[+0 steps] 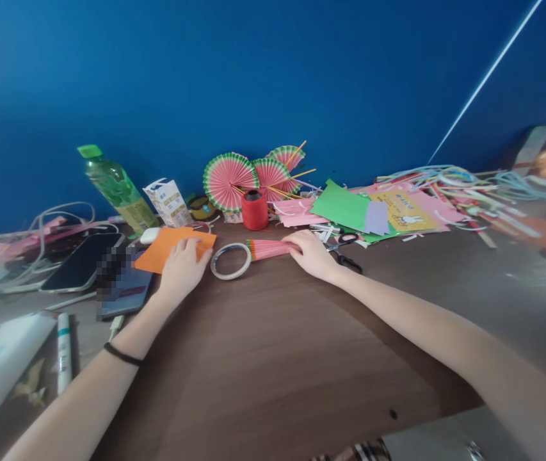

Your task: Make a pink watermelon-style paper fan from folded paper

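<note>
On the left, my left hand (182, 261) is closed on orange paper (152, 251), its fingers over the sheet and the thumb towards the right. My right hand (312, 253) pinches the right end of a pleated pink paper strip (270, 249) with a green and orange edge. A roll of tape (213, 262) lies flat against the strip's left end, between both hands. Beside my right wrist are black-handled scissors (349, 262), partly covered. A red thread spool (255, 212) stands behind the strip. Finished pink-and-green round paper fans (228, 182) lean on the wall.
Left: a green bottle (121, 192), a small carton (168, 202), a phone (83, 259), cables and a marker (64, 352). Right: green paper (342, 206), a yellow packet (404, 210) and loose paper strips (479, 202). The blue wall (273, 77) closes off the table's back.
</note>
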Tool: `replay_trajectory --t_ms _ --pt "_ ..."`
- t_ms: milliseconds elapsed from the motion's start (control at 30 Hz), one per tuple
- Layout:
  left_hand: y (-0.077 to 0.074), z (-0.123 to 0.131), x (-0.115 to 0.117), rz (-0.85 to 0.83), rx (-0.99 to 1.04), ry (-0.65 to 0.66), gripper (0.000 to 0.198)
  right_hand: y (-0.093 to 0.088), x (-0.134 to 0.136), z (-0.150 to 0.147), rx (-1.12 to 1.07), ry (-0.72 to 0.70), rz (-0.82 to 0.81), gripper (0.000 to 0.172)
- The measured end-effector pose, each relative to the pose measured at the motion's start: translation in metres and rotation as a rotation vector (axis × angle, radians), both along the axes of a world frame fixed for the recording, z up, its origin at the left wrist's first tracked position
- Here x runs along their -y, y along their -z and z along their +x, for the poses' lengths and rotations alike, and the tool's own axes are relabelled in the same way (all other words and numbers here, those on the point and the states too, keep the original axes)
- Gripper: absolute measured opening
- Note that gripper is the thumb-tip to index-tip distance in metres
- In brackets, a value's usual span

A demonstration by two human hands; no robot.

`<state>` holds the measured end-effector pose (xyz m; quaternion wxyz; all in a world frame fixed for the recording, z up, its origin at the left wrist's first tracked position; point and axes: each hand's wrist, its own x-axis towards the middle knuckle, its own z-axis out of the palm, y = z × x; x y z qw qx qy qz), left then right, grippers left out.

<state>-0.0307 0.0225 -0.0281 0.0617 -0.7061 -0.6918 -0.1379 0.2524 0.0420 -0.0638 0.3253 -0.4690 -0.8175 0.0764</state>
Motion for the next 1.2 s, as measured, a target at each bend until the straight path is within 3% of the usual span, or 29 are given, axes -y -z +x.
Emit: replay_trajectory --t_ms 300,400,633,800,900,1100,1200 --pt "-0.008 0.003 0.002 -0.026 -0.243 -0.029 0.049 -0.001 0.000 -0.002 0.008 0.016 0.002 0.022" --pt "-0.013 0.003 0.001 -0.020 -0.249 -0.040 0.042 -0.001 0.000 -0.003 0.026 0.023 0.005 0.022" --pt "-0.023 0.008 -0.034 0.073 -0.268 -0.021 0.038 0.001 -0.002 -0.004 0.046 0.008 0.030 0.023" --pt "-0.023 0.020 -0.057 -0.109 -0.123 -0.112 0.030 0.001 -0.002 -0.004 0.036 -0.006 0.041 0.024" --pt "-0.023 0.024 -0.063 -0.128 -0.069 -0.188 0.026 -0.001 -0.001 -0.005 0.043 -0.009 0.044 0.023" --pt "-0.031 0.028 -0.063 0.039 0.056 -0.229 0.028 -0.001 0.000 -0.005 0.070 0.001 0.041 0.022" --pt "-0.031 0.029 -0.061 0.127 0.223 -0.142 0.023 0.000 0.000 -0.004 0.072 0.002 0.037 0.023"
